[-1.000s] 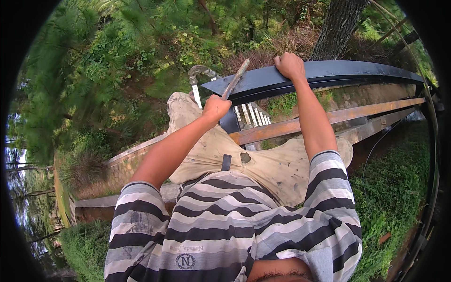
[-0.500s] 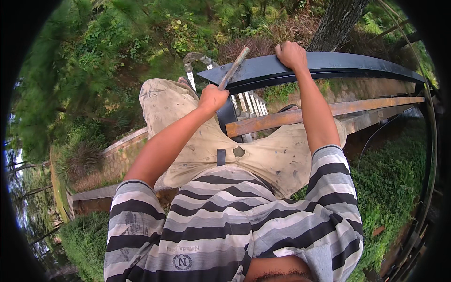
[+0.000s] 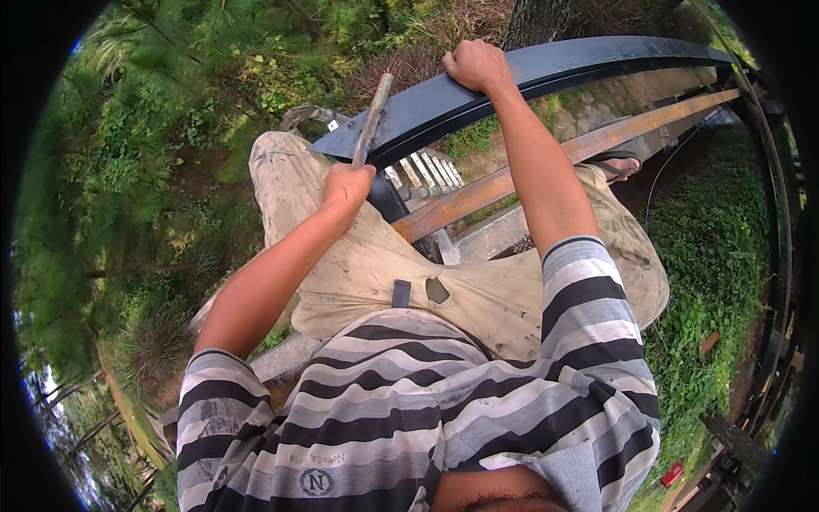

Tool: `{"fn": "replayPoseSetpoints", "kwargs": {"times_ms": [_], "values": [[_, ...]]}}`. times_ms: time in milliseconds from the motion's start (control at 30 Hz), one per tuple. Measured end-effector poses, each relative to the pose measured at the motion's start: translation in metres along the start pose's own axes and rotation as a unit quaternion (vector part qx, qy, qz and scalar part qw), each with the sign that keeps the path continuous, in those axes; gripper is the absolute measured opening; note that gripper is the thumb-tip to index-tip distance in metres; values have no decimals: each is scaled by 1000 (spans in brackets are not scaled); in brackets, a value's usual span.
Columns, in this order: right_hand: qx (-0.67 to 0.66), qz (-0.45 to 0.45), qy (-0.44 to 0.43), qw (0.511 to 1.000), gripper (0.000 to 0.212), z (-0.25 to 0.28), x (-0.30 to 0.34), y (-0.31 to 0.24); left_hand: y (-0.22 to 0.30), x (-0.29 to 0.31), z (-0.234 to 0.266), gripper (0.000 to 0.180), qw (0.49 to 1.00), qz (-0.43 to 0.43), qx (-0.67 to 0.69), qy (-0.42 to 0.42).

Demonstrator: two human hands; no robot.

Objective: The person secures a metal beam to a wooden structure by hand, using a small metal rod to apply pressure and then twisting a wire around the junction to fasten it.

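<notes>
My left hand point(image 3: 348, 188) is closed around the lower end of a worn, brownish-grey rod point(image 3: 373, 119). The rod slants upward across the pointed left end of a dark blue-black metal beam point(image 3: 589, 61); its full kind does not show. Further right, my right hand point(image 3: 479, 66) lies over the far edge of that beam, fingers curled over it and partly hidden behind the knuckles. Below the beam, a rusty metal bar point(image 3: 563, 162) runs from between my legs toward the far right, passing behind my right forearm.
A ladder point(image 3: 424, 173) with pale rungs stands below the beam's left part. My sandalled foot point(image 3: 620, 165) is beside the rusty bar at the right. A tree trunk point(image 3: 536, 21) rises behind the beam. Dense green plants point(image 3: 717, 247) cover the ground far below.
The view has shifted, so the beam sits higher and further left. My right leg has swung outward, bringing the sandalled foot into sight. Both hands keep their hold.
</notes>
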State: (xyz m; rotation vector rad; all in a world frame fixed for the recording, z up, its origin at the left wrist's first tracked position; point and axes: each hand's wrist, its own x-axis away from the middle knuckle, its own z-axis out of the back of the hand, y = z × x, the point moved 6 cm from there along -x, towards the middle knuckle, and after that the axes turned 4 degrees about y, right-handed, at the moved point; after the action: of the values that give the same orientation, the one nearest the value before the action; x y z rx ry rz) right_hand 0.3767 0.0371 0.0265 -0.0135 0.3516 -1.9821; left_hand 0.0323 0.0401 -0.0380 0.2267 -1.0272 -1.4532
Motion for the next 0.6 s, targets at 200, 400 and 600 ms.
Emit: {"fn": "replayPoseSetpoints", "kwargs": {"times_ms": [200,400,600], "values": [[14,-1,-1,1000,41,-6,0,5,3,5,-2,39,998,33,20,-40],[8,2,8,1000,41,-6,0,5,2,2,-1,37,999,12,13,-27],[11,-6,-3,1000,42,-9,-2,5,1,2,-2,26,998,-5,51,-23]]}}
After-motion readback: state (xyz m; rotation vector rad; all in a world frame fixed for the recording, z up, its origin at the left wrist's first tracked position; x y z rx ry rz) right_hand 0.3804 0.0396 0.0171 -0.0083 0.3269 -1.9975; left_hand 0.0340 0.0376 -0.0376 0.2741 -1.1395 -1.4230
